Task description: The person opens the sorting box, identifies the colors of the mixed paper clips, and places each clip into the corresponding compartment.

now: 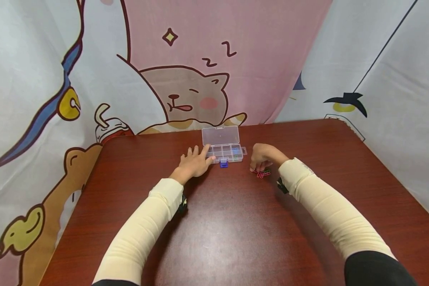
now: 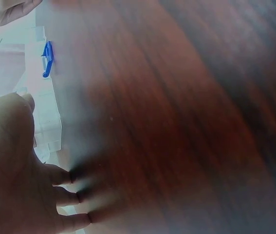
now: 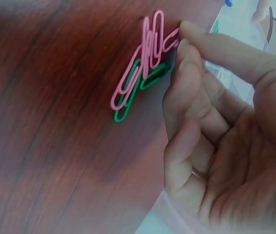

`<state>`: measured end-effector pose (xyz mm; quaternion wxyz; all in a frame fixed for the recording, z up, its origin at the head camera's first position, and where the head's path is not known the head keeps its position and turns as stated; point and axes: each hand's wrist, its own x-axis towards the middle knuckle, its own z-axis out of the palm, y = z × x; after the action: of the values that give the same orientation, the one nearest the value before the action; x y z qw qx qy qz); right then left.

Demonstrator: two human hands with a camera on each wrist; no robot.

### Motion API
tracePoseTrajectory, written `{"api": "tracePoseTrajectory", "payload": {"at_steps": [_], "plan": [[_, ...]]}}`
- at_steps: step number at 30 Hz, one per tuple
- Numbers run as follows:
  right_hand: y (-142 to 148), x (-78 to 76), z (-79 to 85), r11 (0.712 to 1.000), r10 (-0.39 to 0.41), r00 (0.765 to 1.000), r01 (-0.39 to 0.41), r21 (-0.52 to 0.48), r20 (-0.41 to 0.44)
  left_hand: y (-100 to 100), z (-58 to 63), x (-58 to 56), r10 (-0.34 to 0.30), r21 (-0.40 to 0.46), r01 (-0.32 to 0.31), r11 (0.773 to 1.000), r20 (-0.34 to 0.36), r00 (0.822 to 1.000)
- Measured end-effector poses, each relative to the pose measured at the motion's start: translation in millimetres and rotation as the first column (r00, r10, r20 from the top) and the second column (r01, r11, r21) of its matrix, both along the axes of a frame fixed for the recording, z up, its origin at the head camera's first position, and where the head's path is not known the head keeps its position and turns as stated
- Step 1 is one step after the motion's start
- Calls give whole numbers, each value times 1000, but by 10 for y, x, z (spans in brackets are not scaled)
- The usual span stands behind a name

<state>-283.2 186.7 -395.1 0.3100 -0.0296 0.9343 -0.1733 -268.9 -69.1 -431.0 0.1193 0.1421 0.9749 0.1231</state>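
My left hand (image 1: pixel 194 162) lies with spread fingers at the left end of a clear plastic compartment box (image 1: pixel 232 158). Its thumb and index finger touch the box, and in the left wrist view the other fingertips meet the table beside the box wall (image 2: pixel 47 114). To the right of the box, my right hand (image 1: pixel 262 156) pinches a pink paper clip (image 3: pixel 170 42) between thumb and index finger. Just beside that clip lies a small pile of pink paper clips (image 3: pixel 128 80) and green paper clips (image 3: pixel 121 111). The box's right compartments hold blue clips (image 1: pixel 234 149) and something green.
The box's clear lid (image 1: pixel 220 136) stands raised at the back, and a blue latch (image 1: pixel 223 163) hangs at its front. All this is on a dark red-brown wooden table (image 1: pixel 218 222). A cartoon-printed curtain (image 1: pixel 264 59) hangs behind the table and along its sides.
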Motion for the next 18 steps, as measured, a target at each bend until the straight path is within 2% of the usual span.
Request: {"api": "tracePoseTrajectory", "payload": {"at_steps": [6, 10, 14, 18], "plan": [[-58, 18, 37, 999, -10, 1000, 11, 32, -24, -1, -7, 4, 5, -1, -5, 1000, -10, 1000], [-25, -19, -14, 1000, -16, 1000, 16, -12, -3, -7, -17, -8, 2, 6, -2, 1000, -7, 1000], [42, -49, -64, 995, -41, 998, 46, -92, 48, -13, -29, -24, -3, 7, 3, 1000, -5, 1000], [97, -83, -82, 970, -92, 982, 125, -206, 163, -9, -21, -9, -2, -3, 2, 1000, -16, 1000]]}}
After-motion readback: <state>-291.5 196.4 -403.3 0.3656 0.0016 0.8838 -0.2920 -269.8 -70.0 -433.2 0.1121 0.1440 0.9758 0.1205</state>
